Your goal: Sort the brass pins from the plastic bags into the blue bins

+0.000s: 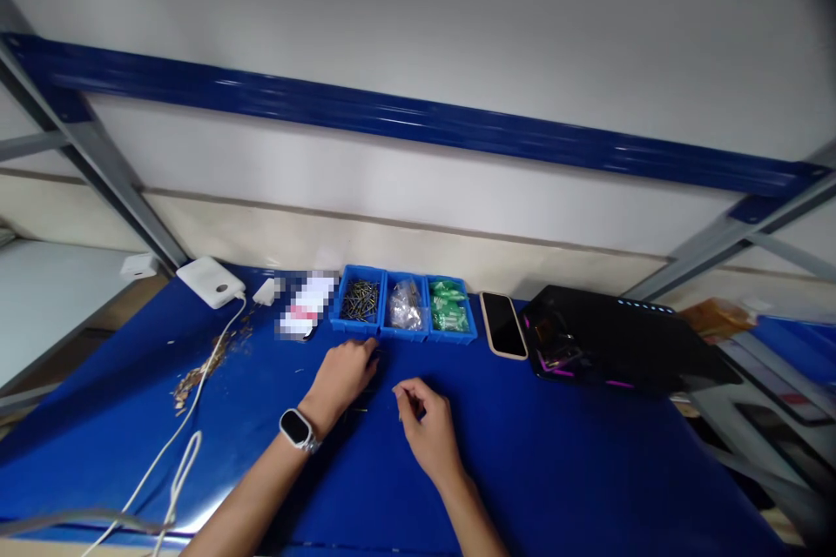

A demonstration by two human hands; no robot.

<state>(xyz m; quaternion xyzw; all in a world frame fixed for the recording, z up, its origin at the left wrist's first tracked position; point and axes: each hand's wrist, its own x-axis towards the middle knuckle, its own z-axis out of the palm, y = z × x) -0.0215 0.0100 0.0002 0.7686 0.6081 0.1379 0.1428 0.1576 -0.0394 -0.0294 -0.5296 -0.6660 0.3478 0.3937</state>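
Observation:
My left hand (pixel 343 376), with a watch (pixel 297 429) on the wrist, rests low over the blue table just in front of a small blue bin of screws (pixel 359 302). Its fingers curl down and away from view, so anything in them is hidden. To its right, my right hand (pixel 429 431) is closed with bent fingers and thumb near each other; whatever it may hold is too small to tell. A thin, small piece (pixel 358 409) lies on the table between the hands. Beside the screws stand a bin of clear plastic packets (pixel 406 306) and one of green packets (pixel 449 306).
Right of the bins lie a phone (pixel 503 326) and a black laptop-like device (pixel 614 339). On the left are a white power bank (pixel 210 282) with a white cable (pixel 202 379), a blurred-out phone (pixel 306 305) and brown crumbs (pixel 189 385). A blue beam (pixel 418 124) crosses behind.

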